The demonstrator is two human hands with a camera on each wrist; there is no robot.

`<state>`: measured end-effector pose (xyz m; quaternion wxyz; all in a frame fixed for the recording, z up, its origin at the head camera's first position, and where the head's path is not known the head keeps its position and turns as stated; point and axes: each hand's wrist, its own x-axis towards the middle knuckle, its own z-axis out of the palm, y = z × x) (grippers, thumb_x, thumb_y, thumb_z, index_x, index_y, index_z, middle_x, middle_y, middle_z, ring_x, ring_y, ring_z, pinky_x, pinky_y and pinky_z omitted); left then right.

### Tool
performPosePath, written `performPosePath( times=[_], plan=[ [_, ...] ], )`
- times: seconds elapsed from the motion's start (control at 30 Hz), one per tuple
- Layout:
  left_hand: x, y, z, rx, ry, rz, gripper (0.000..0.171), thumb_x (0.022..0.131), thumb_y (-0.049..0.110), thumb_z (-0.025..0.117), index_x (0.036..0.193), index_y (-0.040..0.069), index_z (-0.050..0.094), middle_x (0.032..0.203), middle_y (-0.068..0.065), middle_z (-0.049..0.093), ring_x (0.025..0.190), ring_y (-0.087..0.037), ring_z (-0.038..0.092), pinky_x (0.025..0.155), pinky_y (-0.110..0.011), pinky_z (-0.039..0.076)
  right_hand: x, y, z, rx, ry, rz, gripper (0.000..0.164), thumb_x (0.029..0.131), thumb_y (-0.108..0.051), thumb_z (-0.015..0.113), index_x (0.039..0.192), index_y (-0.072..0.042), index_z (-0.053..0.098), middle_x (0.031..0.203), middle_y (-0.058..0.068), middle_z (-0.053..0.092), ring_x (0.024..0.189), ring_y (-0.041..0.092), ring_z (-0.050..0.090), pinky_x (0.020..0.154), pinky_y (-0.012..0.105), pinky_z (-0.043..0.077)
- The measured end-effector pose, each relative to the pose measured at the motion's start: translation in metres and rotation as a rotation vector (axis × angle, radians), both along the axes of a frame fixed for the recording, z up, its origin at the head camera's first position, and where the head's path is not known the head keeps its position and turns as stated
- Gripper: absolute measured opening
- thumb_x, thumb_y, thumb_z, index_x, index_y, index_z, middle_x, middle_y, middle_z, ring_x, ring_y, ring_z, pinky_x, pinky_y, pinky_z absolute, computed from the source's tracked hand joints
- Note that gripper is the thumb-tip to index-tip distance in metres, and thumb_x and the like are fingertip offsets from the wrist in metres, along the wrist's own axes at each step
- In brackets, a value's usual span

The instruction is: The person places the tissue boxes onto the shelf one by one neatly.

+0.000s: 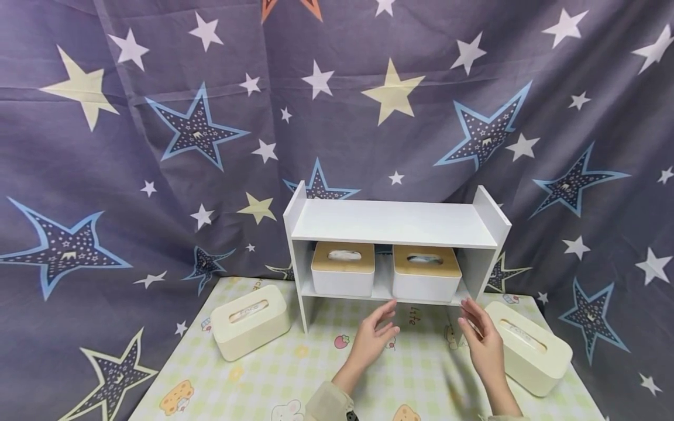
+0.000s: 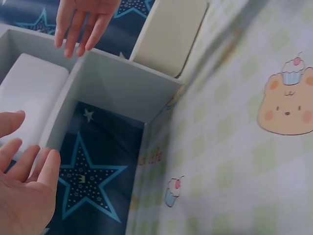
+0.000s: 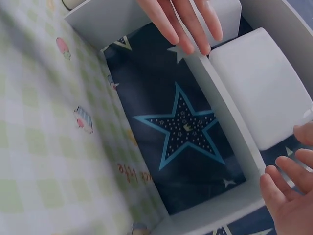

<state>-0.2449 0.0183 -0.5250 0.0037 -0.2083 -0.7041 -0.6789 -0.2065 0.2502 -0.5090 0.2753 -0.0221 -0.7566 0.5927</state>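
Two white tissue boxes with wooden lids, a left one [image 1: 343, 278] and a right one [image 1: 425, 285], sit side by side on the middle board of a white shelf [image 1: 389, 222]. In front of the shelf, my left hand [image 1: 371, 338] is held with fingers spread and nothing in it. My right hand [image 1: 483, 342] is also bare, fingers relaxed, by the shelf's right side. The palms face each other, either side of the right white box. Just beyond my right hand stands a cream tissue box [image 1: 537, 359], partly covered by that hand in the head view.
Another cream tissue box [image 1: 253, 327] stands on the table left of the shelf. A green checked cloth [image 1: 263, 374] with cartoon prints covers the table. Behind hangs a dark curtain [image 1: 337, 140] with stars. The shelf's side panels reach down to the table.
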Motion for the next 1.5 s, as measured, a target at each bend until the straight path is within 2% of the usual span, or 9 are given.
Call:
performPosePath(
  times=[0.33,0.47,0.63,0.8,0.93,1.07,1.17,1.3,1.5],
  plan=[
    [0.005,0.018,-0.011,-0.053,0.018,-0.072,0.047,0.095,0.002,0.061,0.141,0.002,0.053,0.144,-0.016,0.056,0.13,-0.039,0.055,0.109,-0.04,0.051,0.016,0.025,-0.016,0.019,-0.031,-0.052,0.042,0.097,-0.003,0.06,0.137,0.006,0.053,0.117,-0.033,0.057,0.106,-0.022,0.055,0.087,-0.004,0.046],
    [0.006,0.028,-0.014,-0.073,0.006,-0.112,0.045,0.096,0.003,0.06,0.14,0.001,0.053,0.144,-0.017,0.057,0.13,-0.039,0.055,0.109,-0.037,0.051,0.024,0.036,-0.022,0.016,-0.044,-0.11,0.041,0.097,-0.003,0.06,0.137,0.006,0.053,0.114,-0.036,0.055,0.105,-0.023,0.054,0.086,-0.005,0.045],
    [0.008,0.043,-0.017,-0.106,-0.03,-0.144,0.045,0.096,0.008,0.061,0.141,0.005,0.054,0.144,-0.013,0.057,0.131,-0.031,0.057,0.109,-0.032,0.051,0.034,0.047,-0.027,-0.011,-0.07,-0.182,0.04,0.098,-0.002,0.059,0.137,0.005,0.054,0.113,-0.037,0.055,0.103,-0.023,0.054,0.086,-0.005,0.044],
    [0.009,0.06,-0.017,-0.118,-0.046,-0.182,0.044,0.096,0.008,0.061,0.14,0.006,0.055,0.143,-0.012,0.058,0.131,-0.033,0.056,0.11,-0.035,0.051,0.041,0.06,-0.034,-0.032,-0.076,-0.26,0.039,0.097,-0.001,0.06,0.135,0.006,0.054,0.111,-0.036,0.055,0.103,-0.023,0.053,0.086,-0.006,0.044],
    [0.008,0.074,-0.021,-0.125,-0.054,-0.203,0.044,0.096,0.008,0.061,0.14,0.005,0.055,0.143,-0.012,0.058,0.13,-0.03,0.057,0.109,-0.032,0.051,0.046,0.071,-0.039,-0.06,-0.09,-0.36,0.039,0.098,-0.004,0.06,0.136,0.002,0.056,0.114,-0.032,0.056,0.104,-0.023,0.051,0.086,-0.007,0.042],
    [0.006,0.087,-0.025,-0.127,-0.048,-0.216,0.044,0.095,0.006,0.062,0.138,0.003,0.056,0.14,-0.013,0.061,0.128,-0.031,0.059,0.107,-0.029,0.053,0.05,0.081,-0.044,-0.076,-0.116,-0.513,0.041,0.099,-0.01,0.058,0.139,-0.004,0.056,0.128,-0.018,0.059,0.116,-0.016,0.05,0.094,-0.005,0.041],
    [0.005,0.095,-0.027,-0.143,-0.05,-0.23,0.044,0.095,0.006,0.062,0.138,0.005,0.056,0.138,-0.012,0.062,0.127,-0.031,0.059,0.106,-0.026,0.053,0.052,0.088,-0.051,-0.059,-0.106,-0.61,0.044,0.098,-0.011,0.057,0.142,-0.006,0.053,0.141,-0.011,0.054,0.126,-0.01,0.045,0.11,0.004,0.038],
    [0.002,0.106,-0.025,-0.235,-0.024,-0.269,0.045,0.097,0.011,0.062,0.14,0.007,0.055,0.141,-0.012,0.059,0.128,-0.026,0.059,0.107,-0.026,0.053,0.053,0.097,-0.061,-0.079,-0.109,-0.671,0.051,0.097,-0.01,0.057,0.146,-0.004,0.046,0.154,0.003,0.042,0.138,0.003,0.039,0.124,0.025,0.033],
    [-0.001,0.13,-0.015,-0.39,0.074,-0.277,0.049,0.095,0.013,0.065,0.142,0.006,0.052,0.143,-0.011,0.058,0.129,-0.021,0.059,0.105,-0.019,0.052,0.048,0.107,-0.076,-0.226,-0.309,-0.632,0.065,0.1,-0.019,0.051,0.156,-0.004,0.022,0.163,0.02,0.022,0.152,0.036,0.022,0.128,0.047,0.024]
  ],
)
